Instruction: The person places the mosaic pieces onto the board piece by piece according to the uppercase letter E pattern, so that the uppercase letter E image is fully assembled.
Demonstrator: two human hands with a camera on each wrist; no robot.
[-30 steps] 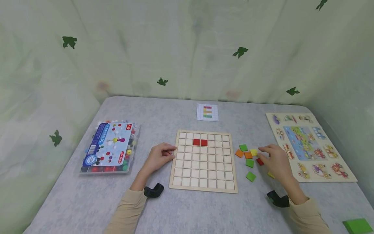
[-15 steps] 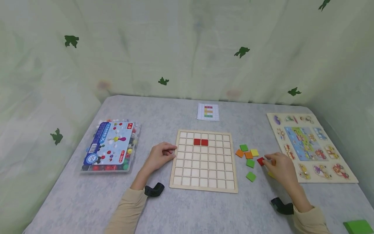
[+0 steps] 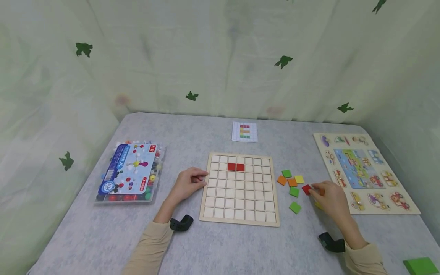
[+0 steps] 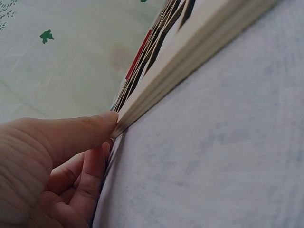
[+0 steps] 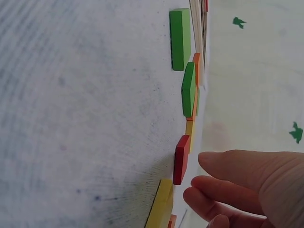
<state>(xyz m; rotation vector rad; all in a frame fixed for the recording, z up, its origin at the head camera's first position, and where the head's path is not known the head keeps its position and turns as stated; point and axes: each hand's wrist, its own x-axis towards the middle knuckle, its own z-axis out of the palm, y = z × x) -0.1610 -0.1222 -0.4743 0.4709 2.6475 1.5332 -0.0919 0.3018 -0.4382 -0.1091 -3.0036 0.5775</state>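
A square wooden grid board lies mid-table with two red tiles side by side in its second row from the back. My left hand holds its left edge between thumb and bent fingers; the left wrist view shows the thumb tip against that edge. My right hand is over a loose red tile on the table. In the right wrist view, thumb and fingers are parted and a small gap separates them from the red tile. A yellow tile is partly hidden under the right hand.
Green, orange and yellow tiles lie loose right of the board. Behind it is a pattern card. A boxed molecule set stands left, a picture puzzle board right. A green block sits at front right.
My right hand has drawn back from the yellow tile toward the loose red one, then stayed almost still. The left hand keeps its place at the board's edge.
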